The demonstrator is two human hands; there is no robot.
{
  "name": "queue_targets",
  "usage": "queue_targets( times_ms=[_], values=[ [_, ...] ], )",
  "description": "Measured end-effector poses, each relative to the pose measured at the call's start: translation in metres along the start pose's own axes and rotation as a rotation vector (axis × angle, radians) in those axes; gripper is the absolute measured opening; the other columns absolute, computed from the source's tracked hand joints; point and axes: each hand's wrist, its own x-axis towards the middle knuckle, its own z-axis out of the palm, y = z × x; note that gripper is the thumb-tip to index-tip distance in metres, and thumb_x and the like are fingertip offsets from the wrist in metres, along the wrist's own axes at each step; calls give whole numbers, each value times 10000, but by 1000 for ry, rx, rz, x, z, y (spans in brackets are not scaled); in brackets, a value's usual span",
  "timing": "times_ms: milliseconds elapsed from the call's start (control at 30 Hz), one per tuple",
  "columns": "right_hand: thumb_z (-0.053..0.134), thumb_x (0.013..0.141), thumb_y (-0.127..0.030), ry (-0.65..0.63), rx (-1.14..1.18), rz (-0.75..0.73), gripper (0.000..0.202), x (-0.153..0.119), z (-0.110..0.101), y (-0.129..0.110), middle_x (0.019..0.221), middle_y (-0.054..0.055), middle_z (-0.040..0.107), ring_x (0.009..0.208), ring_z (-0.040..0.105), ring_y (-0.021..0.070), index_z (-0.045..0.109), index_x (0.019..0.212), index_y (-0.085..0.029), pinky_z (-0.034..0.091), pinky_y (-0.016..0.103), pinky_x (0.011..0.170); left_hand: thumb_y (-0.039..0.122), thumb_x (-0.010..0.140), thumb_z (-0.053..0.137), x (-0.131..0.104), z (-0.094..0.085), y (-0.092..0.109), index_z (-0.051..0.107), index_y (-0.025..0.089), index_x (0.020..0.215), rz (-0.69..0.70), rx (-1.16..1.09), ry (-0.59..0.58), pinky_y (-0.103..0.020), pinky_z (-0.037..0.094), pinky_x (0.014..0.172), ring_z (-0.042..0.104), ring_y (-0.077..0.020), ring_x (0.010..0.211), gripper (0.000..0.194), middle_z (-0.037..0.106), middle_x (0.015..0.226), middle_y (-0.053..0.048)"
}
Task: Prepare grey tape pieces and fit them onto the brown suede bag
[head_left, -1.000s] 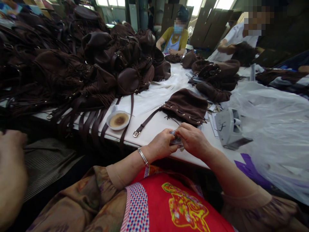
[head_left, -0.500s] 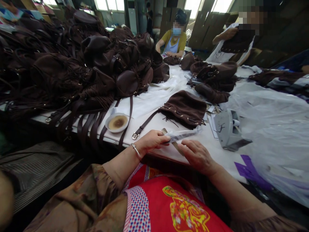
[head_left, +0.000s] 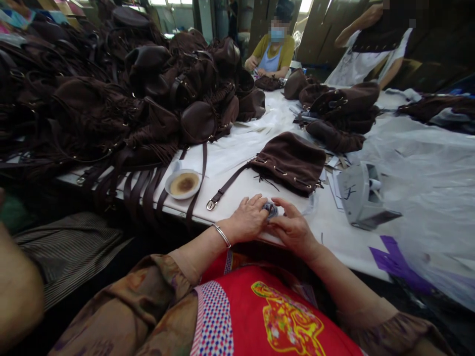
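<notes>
Just over the table's front edge, my two hands meet around a small, crumpled bundle of clear plastic (head_left: 270, 209) with something dark inside. My left hand (head_left: 249, 217), wearing a silver bangle, presses on it from the left with its fingers bent over it. My right hand (head_left: 294, 228) grips the bundle's right side between thumb and fingers. What the plastic wraps cannot be made out. Right behind my hands lies a dark brown drawstring bag (head_left: 291, 160) with metal eyelets, its buckled strap (head_left: 232, 185) stretching toward the left.
A large heap of brown fringed bags (head_left: 148, 99) covers the table's left side. A white bowl of tan paste (head_left: 182, 184) stands near the front edge. To the right are a grey tape dispenser (head_left: 365, 195), plastic sheeting (head_left: 426, 183) and more bags (head_left: 339, 111). Two co-workers are across the table.
The plastic, stretched out with a flat strip between my hands before, is now bunched up small. My hands have come together around it. The strip no longer shows.
</notes>
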Motion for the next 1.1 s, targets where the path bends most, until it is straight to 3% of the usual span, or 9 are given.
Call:
queue_targets(
  times_ms=[100,233,300,433,567,667,833,967,1100],
  values=[
    [650,861,-183,-21,105,40,99,1,2,2,1344,105,542,1214,547,263,728,877,-242,481,468,1007,291,940,530,-1,-1,-4,591,141,1210,46,-53,-25,-545,354,1116,341,-336,1430,315,420,1494,-191],
    [686,841,-220,-66,178,73,55,7,-2,2,1340,84,552,1197,549,269,732,834,-251,468,479,1016,321,928,570,-5,1,-9,606,150,1197,91,-113,31,-541,345,1134,328,-327,1441,321,392,1526,-176],
    [699,834,-245,-83,236,132,122,10,-5,4,1343,90,543,1155,569,261,726,953,-257,506,443,956,324,921,593,-7,3,-12,618,175,1190,109,-125,62,-538,339,1142,337,-317,1437,308,396,1531,-153],
    [664,866,-279,-88,306,233,429,20,-14,12,1251,100,589,858,625,178,590,1288,-262,548,337,741,331,885,655,-8,10,-17,662,192,1091,137,-144,99,-537,347,1140,380,-308,1412,249,432,1511,-141],
    [594,895,-199,-271,175,79,210,35,-17,21,1008,64,640,903,612,186,708,1069,-230,506,331,830,344,903,632,-8,14,-21,652,174,1137,157,-110,116,-529,358,1135,394,-314,1402,290,420,1516,-161],
    [565,915,-192,-352,75,74,163,37,-12,23,858,40,600,799,595,156,727,903,-208,485,287,761,352,924,598,-7,16,-21,622,132,1202,140,-65,94,-519,372,1128,402,-326,1394,355,438,1491,-200],
    [546,925,-209,-248,-74,99,192,23,3,14,760,35,549,716,545,161,641,764,-166,444,286,689,337,917,604,-8,14,-12,623,125,1172,34,-82,29,-545,380,1113,445,-319,1362,332,410,1507,-218],
    [516,949,-228,-200,-31,84,200,17,2,12,776,43,557,726,550,167,638,803,-168,439,290,674,304,884,648,-7,14,-9,645,154,1157,-31,-186,62,-542,372,1117,470,-309,1340,312,463,1472,-198],
    [617,906,-278,-364,88,8,205,27,-18,21,929,54,594,840,588,175,672,1094,-215,479,299,766,260,866,666,-4,14,-15,687,172,1144,-3,-311,130,-479,427,1085,544,-289,1257,292,542,1397,-169]
  ],
)
